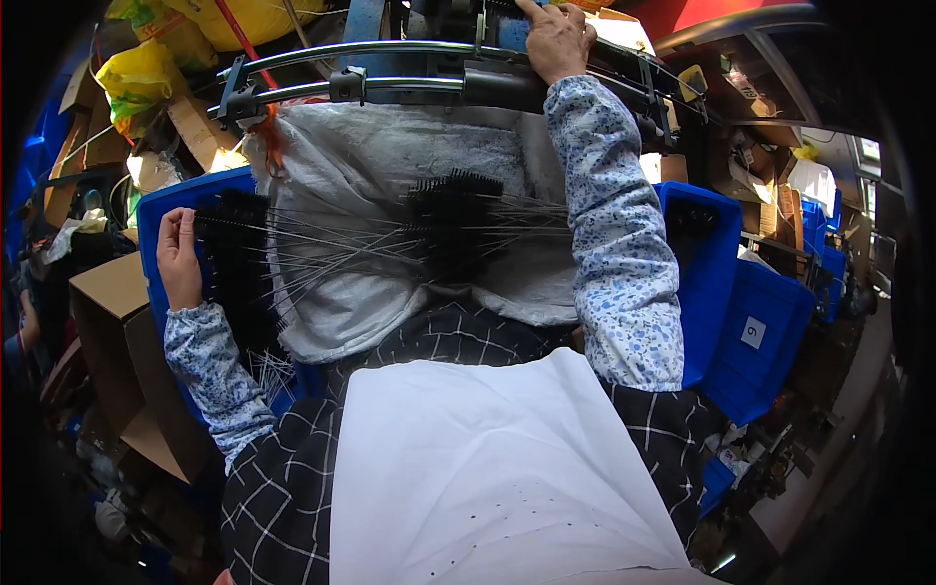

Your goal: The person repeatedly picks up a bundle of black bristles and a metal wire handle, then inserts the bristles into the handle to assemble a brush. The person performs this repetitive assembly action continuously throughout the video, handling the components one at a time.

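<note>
My left hand [178,261] is at the left, its fingers curled together beside the bristle ends of black tube brushes [239,258]. Whatever the fingers pinch is too small to make out. Across my lap lie more brushes with black heads [453,219] and long thin wire stems, crossing over a grey-white sheet [341,156]. Reaching far forward, my right hand [561,44] rests on a dark machine [497,86] with shiny rails. Its fingers are bent over a blue part, and what they grip is hidden. Patterned sleeves cover both forearms.
Blue bins stand on both sides of me, one at the left [156,234] holding brushes and one at the right [707,263]. A lidless cardboard box [127,361] is further left. Yellow bags [146,83] are piled behind. A white cloth [487,458] covers my front.
</note>
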Motion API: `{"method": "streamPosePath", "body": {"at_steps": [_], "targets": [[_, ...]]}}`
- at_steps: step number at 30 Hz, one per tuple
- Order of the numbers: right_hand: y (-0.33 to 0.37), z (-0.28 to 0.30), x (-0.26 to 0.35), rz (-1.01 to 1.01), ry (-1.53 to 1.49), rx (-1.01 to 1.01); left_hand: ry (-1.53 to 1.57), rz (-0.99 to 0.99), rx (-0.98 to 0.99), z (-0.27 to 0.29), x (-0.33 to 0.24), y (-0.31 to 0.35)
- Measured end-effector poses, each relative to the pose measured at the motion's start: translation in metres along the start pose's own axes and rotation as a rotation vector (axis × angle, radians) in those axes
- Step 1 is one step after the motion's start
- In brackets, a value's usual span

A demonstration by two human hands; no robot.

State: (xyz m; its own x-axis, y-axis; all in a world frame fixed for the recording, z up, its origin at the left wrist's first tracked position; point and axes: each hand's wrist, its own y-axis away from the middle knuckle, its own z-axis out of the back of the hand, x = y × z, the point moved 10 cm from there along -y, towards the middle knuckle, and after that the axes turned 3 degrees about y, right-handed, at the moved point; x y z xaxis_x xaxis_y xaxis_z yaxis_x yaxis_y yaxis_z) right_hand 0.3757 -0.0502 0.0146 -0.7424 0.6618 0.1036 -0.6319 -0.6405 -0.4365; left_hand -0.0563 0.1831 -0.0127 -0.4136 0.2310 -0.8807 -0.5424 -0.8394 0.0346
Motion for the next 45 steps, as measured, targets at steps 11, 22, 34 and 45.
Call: {"method": "streamPosePath", "body": {"at_steps": [11, 22, 34, 45], "targets": [[0.028, -0.002, -0.041, -0.154, 0.048, 0.085, -0.279, -0.423, -0.712, 0.127, -0.092, 0.041], [0.018, -0.009, -0.007, -0.157, -0.108, 0.006, -0.927, -0.757, -0.742, 0.093, -0.144, 0.070], [0.003, -0.006, 0.049, -0.182, 0.021, 0.069, -0.948, -0.757, -0.710, 0.066, -0.159, 0.066], [0.018, -0.005, -0.024, -0.106, 0.049, 0.093, -0.764, -0.611, -0.732, 0.065, -0.134, 0.060]]}}
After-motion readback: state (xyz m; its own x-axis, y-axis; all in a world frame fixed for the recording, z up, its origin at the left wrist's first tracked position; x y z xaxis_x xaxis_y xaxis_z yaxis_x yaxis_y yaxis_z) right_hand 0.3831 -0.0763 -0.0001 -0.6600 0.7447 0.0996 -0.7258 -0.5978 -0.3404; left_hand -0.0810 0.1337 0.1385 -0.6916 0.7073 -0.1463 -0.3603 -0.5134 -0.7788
